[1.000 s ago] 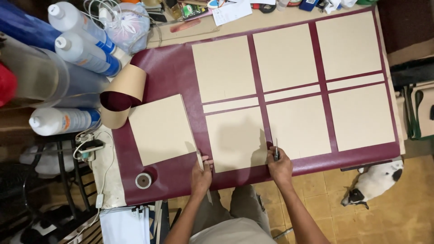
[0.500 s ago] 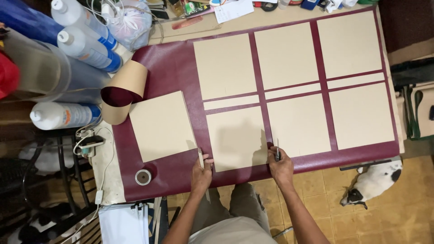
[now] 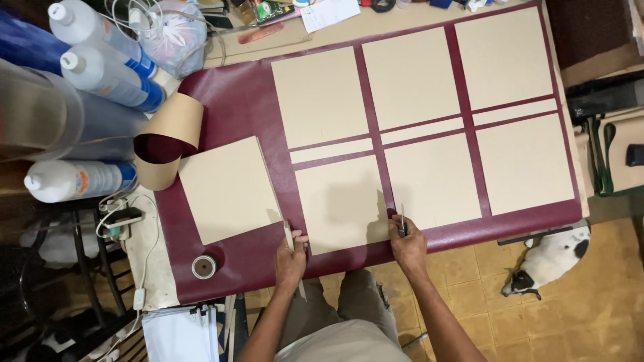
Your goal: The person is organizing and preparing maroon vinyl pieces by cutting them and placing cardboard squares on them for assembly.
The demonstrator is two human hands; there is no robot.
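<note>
A: Maroon leatherette sheet [image 3: 241,107] covers most of the worktable [image 3: 349,30], with one end curled into a roll [image 3: 164,137] at the left.

B: State what lies on the sheet.

A: Tan board panels, six large ones in a grid with narrow strips between the rows. One further loose panel [image 3: 228,188] lies tilted at the left, apart from the grid. The lower-left grid panel [image 3: 342,204] sits directly ahead of both hands.

B: Left hand condition?

A: Left hand [image 3: 290,258] rests at the near-left corner of that panel, fingers curled down onto a slim light-coloured ruler [image 3: 290,238] that runs along the panel's left edge.

B: Right hand condition?

A: Right hand [image 3: 408,245] is closed around a small cutting tool [image 3: 402,221], tip set in the maroon gap at the panel's right edge.

B: Surrounding items?

A: Plastic bottles [image 3: 100,74] stand left of the table. A white dog [image 3: 547,258] lies on the tiled floor at the right. A small tape roll [image 3: 204,267] sits on the sheet, near the left hand.
</note>
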